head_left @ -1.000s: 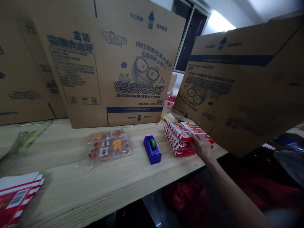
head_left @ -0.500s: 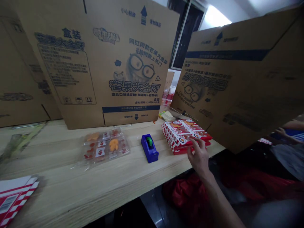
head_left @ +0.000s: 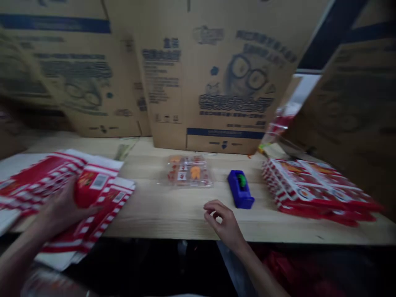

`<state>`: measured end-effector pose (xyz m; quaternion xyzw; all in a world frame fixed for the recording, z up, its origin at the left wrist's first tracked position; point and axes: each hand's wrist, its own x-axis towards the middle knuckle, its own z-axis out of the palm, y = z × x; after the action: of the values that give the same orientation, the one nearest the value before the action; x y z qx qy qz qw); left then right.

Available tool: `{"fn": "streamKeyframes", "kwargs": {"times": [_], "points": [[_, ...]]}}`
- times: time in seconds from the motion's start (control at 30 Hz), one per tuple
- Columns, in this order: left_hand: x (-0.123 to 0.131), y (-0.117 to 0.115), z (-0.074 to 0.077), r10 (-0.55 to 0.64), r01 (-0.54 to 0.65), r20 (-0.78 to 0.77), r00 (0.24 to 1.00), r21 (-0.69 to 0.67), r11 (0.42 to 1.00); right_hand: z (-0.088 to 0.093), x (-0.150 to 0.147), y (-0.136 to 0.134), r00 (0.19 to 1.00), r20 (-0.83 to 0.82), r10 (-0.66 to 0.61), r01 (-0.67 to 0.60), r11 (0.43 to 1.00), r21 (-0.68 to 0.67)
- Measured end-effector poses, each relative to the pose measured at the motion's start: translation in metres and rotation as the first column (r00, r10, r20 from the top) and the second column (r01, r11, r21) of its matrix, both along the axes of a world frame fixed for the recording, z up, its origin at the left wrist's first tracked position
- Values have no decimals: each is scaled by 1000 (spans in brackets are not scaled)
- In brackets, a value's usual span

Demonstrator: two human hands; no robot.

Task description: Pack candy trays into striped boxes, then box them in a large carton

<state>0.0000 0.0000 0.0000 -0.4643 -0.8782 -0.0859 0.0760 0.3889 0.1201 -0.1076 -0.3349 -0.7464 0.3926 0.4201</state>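
Observation:
My left hand (head_left: 62, 206) is at the left, its thumb and fingers closed on a red-and-white flat carton (head_left: 100, 181) with a barcode label. More flat cartons (head_left: 46, 173) of the same print lie overlapping under and beside that hand. Over the table's front part hovers my right hand (head_left: 224, 225), thumb and fingertips curled together in a loop, with nothing visible in them. A blue tape dispenser (head_left: 239, 192) with a green core stands just beyond it. Behind and to its left lies a clear tray pack of red and orange sweets (head_left: 189, 171).
Filled red-checked boxes (head_left: 315, 189) are stacked on the right of the wooden table (head_left: 148, 210). Large brown cardboard cartons (head_left: 167, 132) stand along the back and on the right side. Red material (head_left: 283, 266) shows below the table edge.
My right hand has left the stacked boxes and moved left, in front of the tape dispenser. The view has turned left, and my left hand has come into sight on the flat cartons.

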Motion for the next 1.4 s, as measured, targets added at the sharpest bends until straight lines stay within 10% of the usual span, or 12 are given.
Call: {"fn": "streamKeyframes", "kwargs": {"times": [0.13, 0.27, 0.5, 0.73, 1.07, 1.33, 1.4], "points": [[46, -12, -7, -245, 204, 189, 951, 213, 956, 14, -62, -16, 918, -273, 286, -376, 845, -381], [123, -7, -35, -475, 365, 306, 825, 352, 862, 22, -90, -32, 809, -500, 308, -558, 667, -493], [173, 7, -73, -483, 214, 573, 662, 473, 855, 9, -58, -36, 873, -479, 91, -404, 686, -605], [172, 6, -81, -424, -192, 905, 13, 419, 888, -12, -32, -25, 921, -389, 26, -278, 745, -606], [187, -21, -129, -344, -137, 935, -80, 332, 933, -14, -32, -5, 888, -446, -110, -234, 727, -645], [175, -8, -114, -578, -204, 815, -39, 560, 803, -30, -15, -30, 931, -327, 164, -358, 589, -724], [173, -5, -116, -572, -216, 820, -17, 556, 803, -32, -9, -36, 933, -311, 179, -351, 631, -691]]}}
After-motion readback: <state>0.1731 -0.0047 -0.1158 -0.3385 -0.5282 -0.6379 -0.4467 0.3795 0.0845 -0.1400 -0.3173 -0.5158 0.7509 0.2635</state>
